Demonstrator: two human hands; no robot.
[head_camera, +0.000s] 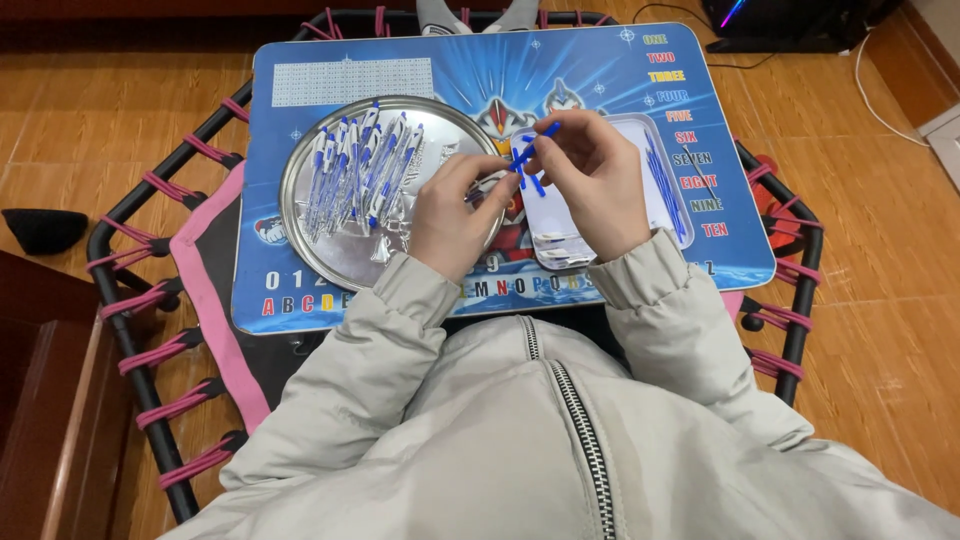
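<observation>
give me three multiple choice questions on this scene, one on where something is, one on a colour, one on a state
1. Where does the round metal plate of pens lie?
A. on the wooden floor
B. on the blue board, on the person's left
C. inside the white tray

2. What colour are the thin refills lying in the white tray?
A. blue
B. red
C. green

3. What are the hands doing?
A. resting flat on the board
B. both gripping the plate's rim
C. raised over the board, holding small blue pen parts between them

Answers:
1. B, the plate sits on the blue board beside the left hand.
2. A, the refills show as blue lines against the tray.
3. C, the left hand and right hand meet around blue pen parts above the board.
</observation>
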